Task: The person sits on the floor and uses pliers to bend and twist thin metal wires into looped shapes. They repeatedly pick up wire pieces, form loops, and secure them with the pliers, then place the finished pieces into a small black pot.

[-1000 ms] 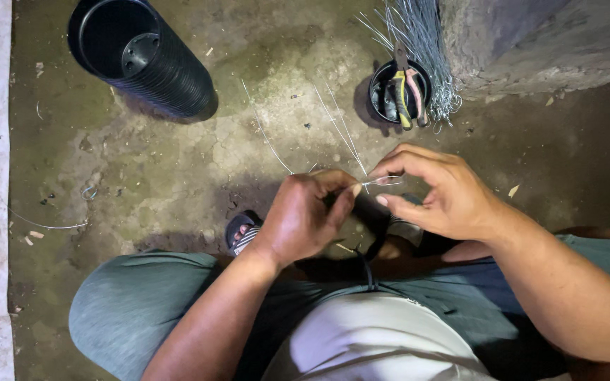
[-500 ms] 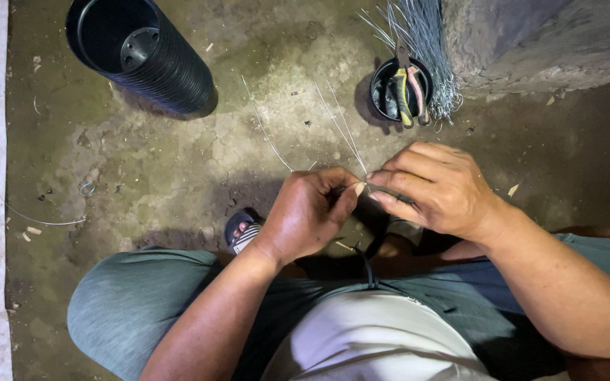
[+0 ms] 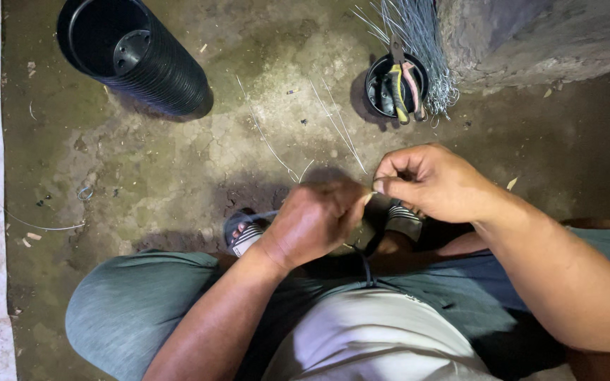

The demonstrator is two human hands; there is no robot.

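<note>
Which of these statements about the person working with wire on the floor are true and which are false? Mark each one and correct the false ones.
1. Both hands meet on thin wire. True: left hand and right hand pinch the wire together.
2. The pliers lie on the bare floor. False: the pliers stand in a small black pot.
3. The stack of black pots stands upright. False: the stack of black pots lies on its side.
4. A wire bundle leans by the small pot. True: the wire bundle rises just behind it.
</note>
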